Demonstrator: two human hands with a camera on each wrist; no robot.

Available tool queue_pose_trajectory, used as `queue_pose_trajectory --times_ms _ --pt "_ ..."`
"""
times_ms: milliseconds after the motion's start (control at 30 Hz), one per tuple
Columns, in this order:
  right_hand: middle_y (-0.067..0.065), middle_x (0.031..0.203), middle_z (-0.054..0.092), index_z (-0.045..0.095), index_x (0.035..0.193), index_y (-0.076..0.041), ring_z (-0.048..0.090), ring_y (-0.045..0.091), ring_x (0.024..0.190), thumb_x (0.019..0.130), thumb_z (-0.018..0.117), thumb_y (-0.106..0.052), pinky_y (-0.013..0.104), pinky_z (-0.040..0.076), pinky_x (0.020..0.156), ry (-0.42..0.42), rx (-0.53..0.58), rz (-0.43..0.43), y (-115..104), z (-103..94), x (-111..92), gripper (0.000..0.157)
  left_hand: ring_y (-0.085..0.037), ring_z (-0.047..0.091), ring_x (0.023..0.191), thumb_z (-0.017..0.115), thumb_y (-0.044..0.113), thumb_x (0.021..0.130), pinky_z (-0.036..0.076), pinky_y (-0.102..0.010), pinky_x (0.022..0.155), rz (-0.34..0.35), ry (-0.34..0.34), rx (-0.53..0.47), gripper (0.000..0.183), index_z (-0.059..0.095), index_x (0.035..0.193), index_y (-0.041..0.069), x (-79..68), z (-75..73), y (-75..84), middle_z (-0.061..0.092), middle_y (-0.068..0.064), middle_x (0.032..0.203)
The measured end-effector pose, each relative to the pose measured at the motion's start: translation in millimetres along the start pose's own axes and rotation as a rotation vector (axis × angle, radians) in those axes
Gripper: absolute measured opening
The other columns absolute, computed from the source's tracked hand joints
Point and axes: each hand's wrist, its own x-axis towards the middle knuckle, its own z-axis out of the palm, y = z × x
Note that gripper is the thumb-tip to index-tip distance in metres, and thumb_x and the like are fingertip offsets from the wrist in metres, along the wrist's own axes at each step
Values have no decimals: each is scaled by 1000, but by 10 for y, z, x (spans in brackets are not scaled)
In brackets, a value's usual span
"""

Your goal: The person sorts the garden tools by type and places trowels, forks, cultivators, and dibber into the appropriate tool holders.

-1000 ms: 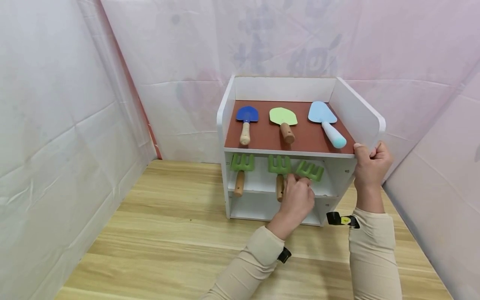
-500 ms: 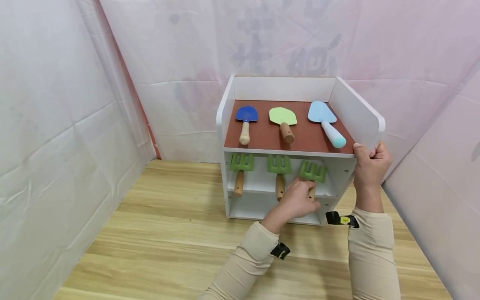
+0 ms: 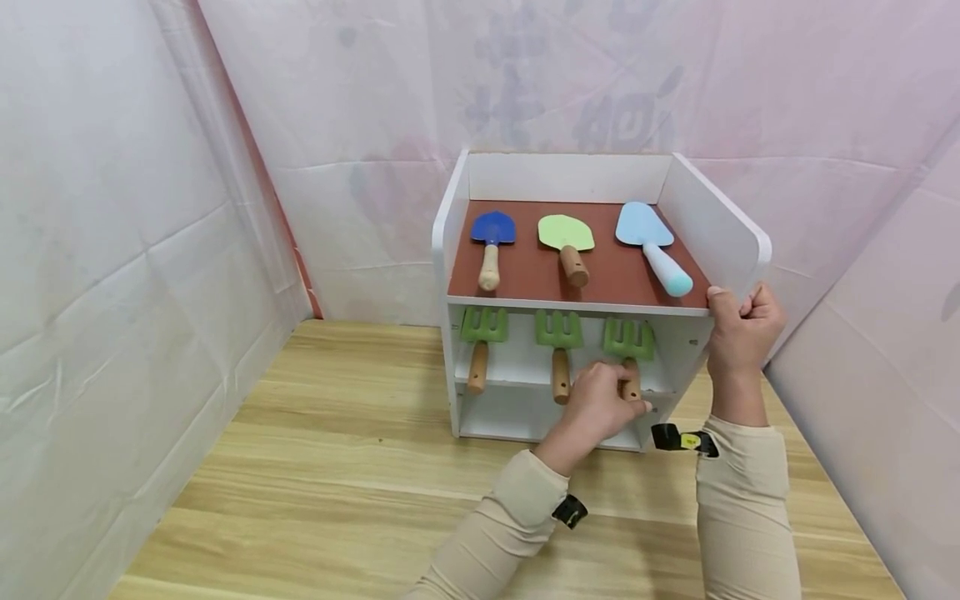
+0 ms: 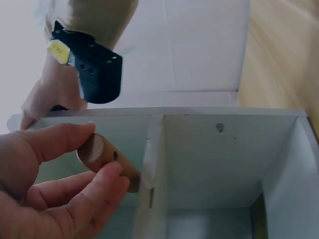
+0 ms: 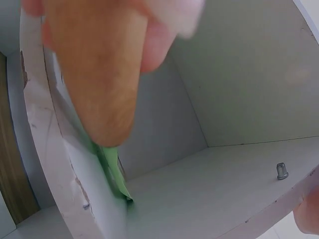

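A small white shelf unit (image 3: 577,305) holds several garden hand tools. My left hand (image 3: 597,404) pinches the wooden handle of the rightmost green hand fork (image 3: 630,338) on the middle shelf. In the left wrist view, thumb and fingertips touch the handle (image 4: 94,153) near its end. That handle looms close in the right wrist view, its green head (image 5: 113,172) partly hidden. At the unit's right front corner, my right hand (image 3: 742,337) grips the side panel. Two more green forks, a left one (image 3: 485,325) and a middle one (image 3: 558,330), lie alongside with handles overhanging the shelf edge.
On the brown top lie a blue trowel (image 3: 492,229), a light green trowel (image 3: 566,233) and a light blue trowel (image 3: 645,225). The unit stands on a wooden table (image 3: 322,467), with a pale sheet (image 3: 360,217) behind it. A metal shelf pin (image 5: 281,171) sticks out inside.
The rightmost fork has turned from slanted to nearly straight and shifted slightly right, with my left hand at its handle. The right hand keeps its place on the panel.
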Motion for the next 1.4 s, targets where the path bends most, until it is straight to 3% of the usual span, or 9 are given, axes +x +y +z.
queue_pose_trajectory --times_ms 67,367,800,1000,1233,1400 --pt "5 55 37 32 55 -2 38 10 50 73 57 11 18 25 44 0 -5 1 -2 -1 -4 33 -1 50 67 81 21 72 40 -15 57 -25 14 -43 38 71 107 12 4 36 -12 65 8 85" --pt "5 54 36 31 55 -3 37 9 50 73 57 11 17 25 45 9 -20 1 -16 -3 0 34 -1 50 68 81 21 72 40 -15 55 -42 61 -129 36 71 106 12 42 155 -86 62 7 85" --pt "5 55 35 30 55 -2 37 10 51 73 57 11 18 25 45 -2 -9 -11 2 -34 9 35 -4 52 75 81 24 72 38 -14 61 -30 86 -117 35 72 104 16 47 260 -97 57 10 83" --pt "5 54 35 30 55 -2 36 10 50 73 57 12 18 25 45 2 -6 9 -1 -47 23 34 -3 52 75 81 26 72 38 -14 61 -23 65 -128 34 72 104 16 66 277 -96 56 10 82" --pt "4 54 36 31 55 -2 38 9 51 74 56 11 17 25 44 -6 -38 -25 27 -48 3 34 0 51 74 80 25 73 39 -14 62 -11 54 -149 34 71 104 16 65 287 -140 55 11 82" --pt "1 53 35 32 55 -3 34 9 49 76 61 7 18 25 45 10 -43 42 21 -51 -49 37 -1 54 78 77 23 76 40 -13 63 31 43 -175 33 70 106 14 17 241 -187 58 7 91"
